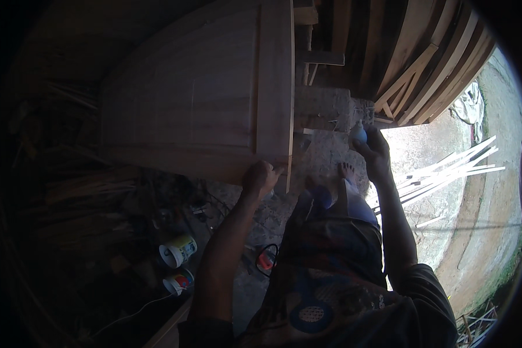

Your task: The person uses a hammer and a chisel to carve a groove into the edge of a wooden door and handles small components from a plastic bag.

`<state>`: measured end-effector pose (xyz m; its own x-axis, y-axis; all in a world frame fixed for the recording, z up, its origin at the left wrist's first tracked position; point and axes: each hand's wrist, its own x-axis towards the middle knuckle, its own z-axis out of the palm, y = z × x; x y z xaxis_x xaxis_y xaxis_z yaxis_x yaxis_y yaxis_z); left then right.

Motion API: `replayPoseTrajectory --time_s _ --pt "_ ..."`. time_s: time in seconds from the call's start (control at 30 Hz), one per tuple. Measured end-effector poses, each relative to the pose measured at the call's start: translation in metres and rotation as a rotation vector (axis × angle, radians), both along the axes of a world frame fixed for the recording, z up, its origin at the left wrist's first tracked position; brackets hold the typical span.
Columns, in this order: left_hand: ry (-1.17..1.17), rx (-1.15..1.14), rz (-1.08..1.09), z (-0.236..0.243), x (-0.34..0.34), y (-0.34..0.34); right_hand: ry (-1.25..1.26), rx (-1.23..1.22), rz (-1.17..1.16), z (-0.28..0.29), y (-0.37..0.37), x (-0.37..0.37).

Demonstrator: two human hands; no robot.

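A large wooden panel door (226,87) with a raised frame lies on my left, its long edge running away from me. My left hand (260,177) is curled at the door's near right corner, thumb toward the edge. Something pale shows just below that hand, too dim to name. My right hand (375,153) is raised to the right of the door and apart from it. Its fingers close round a small light blue squeeze bottle (360,134) whose narrow tip points up.
Two paint buckets (178,252) stand on the dark floor at lower left, near a red-and-black object (266,261). Long planks (412,58) lean at the far right. Thin pale strips (446,171) lie on the bright ground. Scrap wood (87,185) is piled left.
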<state>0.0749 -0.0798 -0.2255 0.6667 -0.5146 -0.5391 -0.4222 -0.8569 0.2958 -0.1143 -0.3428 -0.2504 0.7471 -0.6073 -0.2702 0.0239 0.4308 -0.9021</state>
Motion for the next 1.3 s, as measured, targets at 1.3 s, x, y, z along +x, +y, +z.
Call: replayPoseTrajectory --time_s 1.3 --pt "-0.015 0.051 -0.077 -0.001 0.010 0.002 -0.056 -0.006 0.029 0.004 -0.013 -0.001"
